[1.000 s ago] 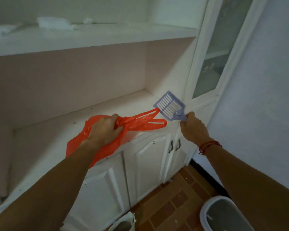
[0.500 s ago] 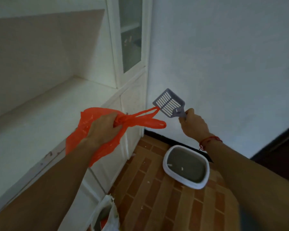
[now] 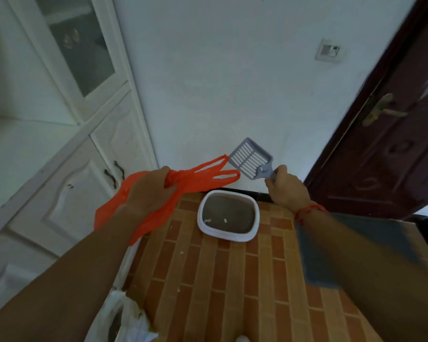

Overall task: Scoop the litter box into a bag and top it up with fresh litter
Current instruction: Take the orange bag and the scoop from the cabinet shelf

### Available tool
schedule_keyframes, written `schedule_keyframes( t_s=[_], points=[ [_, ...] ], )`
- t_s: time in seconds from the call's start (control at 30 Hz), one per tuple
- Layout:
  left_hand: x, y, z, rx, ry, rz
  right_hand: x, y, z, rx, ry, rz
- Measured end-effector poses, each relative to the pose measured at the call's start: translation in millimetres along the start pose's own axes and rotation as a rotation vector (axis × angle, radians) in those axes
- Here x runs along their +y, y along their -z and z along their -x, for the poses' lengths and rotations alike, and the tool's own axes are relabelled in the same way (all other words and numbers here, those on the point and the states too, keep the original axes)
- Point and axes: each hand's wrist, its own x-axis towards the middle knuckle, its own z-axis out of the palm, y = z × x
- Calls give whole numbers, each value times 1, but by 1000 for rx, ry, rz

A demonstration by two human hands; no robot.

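My left hand grips a crumpled orange plastic bag in the air, its two handle loops pointing right. My right hand holds the handle of a pale blue slotted litter scoop, whose blade points up and to the left, almost touching the bag's loops. Below and between the two hands, a white-rimmed litter box with dark grey litter and a few pale clumps sits on the brick-pattern floor against the wall.
A white cabinet with panelled doors and a glass upper door runs along the left. A dark brown door stands at the right. A white plastic bag lies on the floor at the bottom. A dark grey surface lies under my right arm.
My view has swung right and down from the cabinet shelf to the floor. Both hands kept their hold on bag and scoop. The litter box now lies centred between them.
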Motion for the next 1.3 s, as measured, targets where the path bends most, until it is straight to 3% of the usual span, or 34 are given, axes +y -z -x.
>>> schedule_keyframes(
  t_s=[0.6,0.93,1.3],
  points=[
    [71,-58,-10,-95,103,-26,95,9,-36,-62,-22,-51],
    [55,-95,-37,-137,127,-5,112,-12,-68,-117,-58,-49],
    [-12,-135,-96,-148,268,59,73,-58,-160,-180,-9,-4]
  ],
)
